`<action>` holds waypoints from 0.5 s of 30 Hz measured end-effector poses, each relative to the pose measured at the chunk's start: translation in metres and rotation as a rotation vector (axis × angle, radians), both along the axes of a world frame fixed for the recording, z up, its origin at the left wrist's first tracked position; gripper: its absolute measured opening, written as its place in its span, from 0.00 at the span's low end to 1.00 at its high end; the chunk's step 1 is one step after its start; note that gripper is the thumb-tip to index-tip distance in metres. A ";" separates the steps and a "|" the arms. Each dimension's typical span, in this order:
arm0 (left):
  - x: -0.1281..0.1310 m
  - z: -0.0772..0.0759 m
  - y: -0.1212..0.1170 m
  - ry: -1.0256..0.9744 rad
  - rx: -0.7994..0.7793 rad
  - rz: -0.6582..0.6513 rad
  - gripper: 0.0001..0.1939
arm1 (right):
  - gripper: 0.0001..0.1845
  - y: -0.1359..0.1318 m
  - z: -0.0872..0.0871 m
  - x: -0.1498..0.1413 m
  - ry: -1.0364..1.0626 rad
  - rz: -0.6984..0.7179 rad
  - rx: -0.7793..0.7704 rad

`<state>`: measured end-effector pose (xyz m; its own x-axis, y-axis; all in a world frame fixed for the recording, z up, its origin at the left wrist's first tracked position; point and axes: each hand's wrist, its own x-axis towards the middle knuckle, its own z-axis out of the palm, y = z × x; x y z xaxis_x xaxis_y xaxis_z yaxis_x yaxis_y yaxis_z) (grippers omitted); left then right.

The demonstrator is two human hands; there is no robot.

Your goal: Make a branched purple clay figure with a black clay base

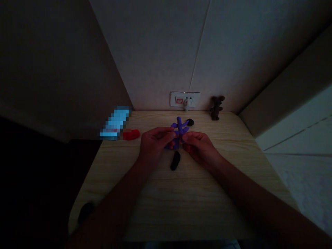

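Observation:
Between my two hands is a purple clay figure (pixel 179 125), with a narrow upright body and several short limbs sticking out at the sides. My left hand (pixel 155 142) pinches it from the left, thumb and fingers closed at its lower side limbs. From the right, my right hand (pixel 201 147) grips its lower part between thumb and fingers. Behind and below the fingers, a purple lump (pixel 171 144) shows in part on the table. A black elongated clay piece (pixel 175 160) lies just under the hands, touched by neither.
On the wooden table (pixel 186 200) lie a red clay piece (pixel 131 134), a black lump (pixel 190 122) and a dark object (pixel 86 211) near the left arm. A brown figure (pixel 216 108) leans at the wall by a socket (pixel 185 99). A pixelated bright screen (pixel 116 122) is at left.

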<state>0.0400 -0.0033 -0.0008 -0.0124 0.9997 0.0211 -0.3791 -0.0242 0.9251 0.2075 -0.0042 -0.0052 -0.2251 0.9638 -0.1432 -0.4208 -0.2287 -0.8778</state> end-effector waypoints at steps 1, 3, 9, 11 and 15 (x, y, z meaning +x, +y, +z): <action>0.000 0.000 0.000 0.008 0.001 0.005 0.13 | 0.15 0.000 0.000 0.000 -0.002 0.000 0.000; -0.001 -0.001 0.000 0.029 0.014 0.012 0.13 | 0.15 0.001 -0.001 0.001 -0.006 0.003 0.001; -0.003 -0.008 0.003 0.113 0.033 0.051 0.12 | 0.16 0.000 -0.001 0.001 -0.023 0.005 0.011; -0.003 -0.009 0.004 0.121 0.034 0.058 0.12 | 0.16 0.000 -0.001 0.000 -0.025 0.004 0.010; -0.003 -0.007 0.003 0.130 0.045 0.061 0.11 | 0.16 0.000 -0.001 0.000 -0.034 -0.001 0.011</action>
